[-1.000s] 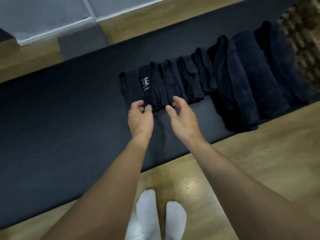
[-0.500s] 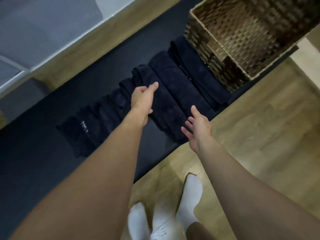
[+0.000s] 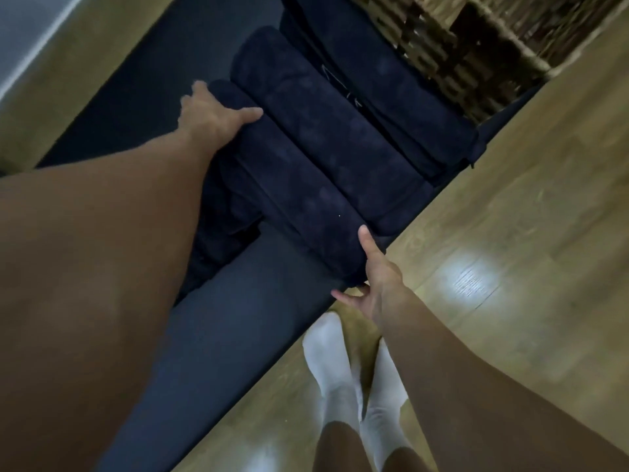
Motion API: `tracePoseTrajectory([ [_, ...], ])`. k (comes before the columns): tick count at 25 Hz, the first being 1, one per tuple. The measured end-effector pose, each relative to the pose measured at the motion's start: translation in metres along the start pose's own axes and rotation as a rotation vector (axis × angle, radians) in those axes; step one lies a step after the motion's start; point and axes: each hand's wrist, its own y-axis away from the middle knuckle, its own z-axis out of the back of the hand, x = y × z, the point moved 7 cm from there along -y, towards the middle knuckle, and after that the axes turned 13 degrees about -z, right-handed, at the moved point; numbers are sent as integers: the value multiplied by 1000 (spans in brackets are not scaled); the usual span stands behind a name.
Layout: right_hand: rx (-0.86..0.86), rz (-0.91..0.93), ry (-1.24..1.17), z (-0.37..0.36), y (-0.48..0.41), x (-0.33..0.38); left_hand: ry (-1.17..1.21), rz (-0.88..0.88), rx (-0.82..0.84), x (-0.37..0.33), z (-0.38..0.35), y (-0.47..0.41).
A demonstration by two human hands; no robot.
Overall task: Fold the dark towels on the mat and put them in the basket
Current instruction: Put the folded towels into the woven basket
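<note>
- Folded towel is held on the mat: far end clasped by the left hand, near end pinched under the right hand's thumb.
- Other towels lie just beyond the grip, and the basket past them.
- Pick-up for the basket is judged under way; a level two-handed lift is called for.

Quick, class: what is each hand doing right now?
Left hand: grips far end of the folded towel.
Right hand: grips its near end.
</note>
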Motion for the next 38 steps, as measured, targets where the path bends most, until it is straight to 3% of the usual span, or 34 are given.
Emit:
tracePoseTrajectory([
  [6, 170, -3, -234, -11, -13, 3, 103, 53, 6, -5, 11, -13],
  [10, 136, 46, -256, 0, 21, 5, 262, 71, -66, -4, 30, 10],
  [19, 95, 265, -85, 12, 200, 63, 540, 107, -248, -68, 150, 75],
  [22, 73, 413, -36, 10, 252, 130, 610, 118, -325, -118, 183, 84],
  [26, -25, 608, -37, 15, 300, 274, 771, 162, -384, -189, 171, 71],
  [33, -185, 697, 203, 4, 290, 507, 886, 310, -509, -279, 57, 13],
  [38, -203, 779, 429, -33, 266, 603, 925, 464, -626, -309, -17, -10],
])
